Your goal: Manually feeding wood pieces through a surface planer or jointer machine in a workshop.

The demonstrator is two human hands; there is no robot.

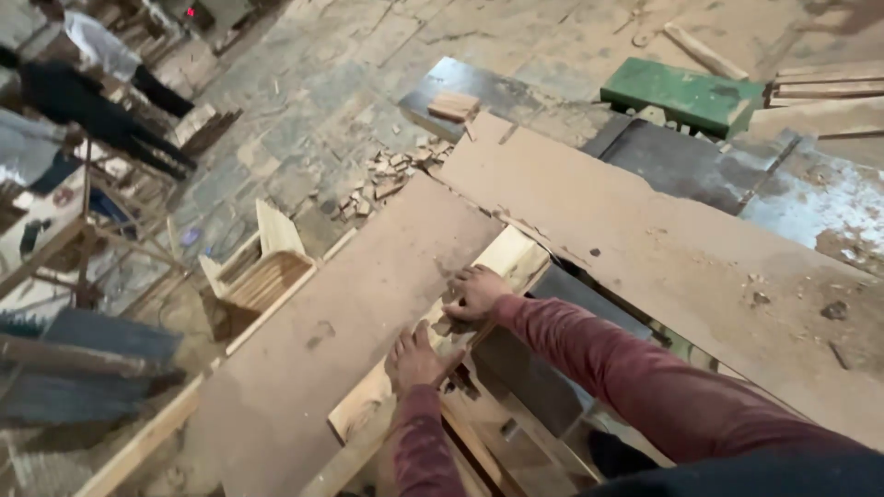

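The left hand [416, 359] lay flat, grip open, on a pale plank [433, 331] on the bench [516, 377]. Just beyond, the right hand [476, 293] pressed the same plank, fingers spread, between two brown boards [341, 322]. Farther off, wood scraps [387, 179] littered the floor [313, 101]

There is a single view, from a camera worn on the person's head. It looks steeply down and forward, tilted so the workbench boards [645, 239] run diagonally. The left hand [416, 359] and right hand [475, 293] sit close, low and centre. Beyond them the stone floor [313, 101] recedes to the upper left, where other people stand far off.
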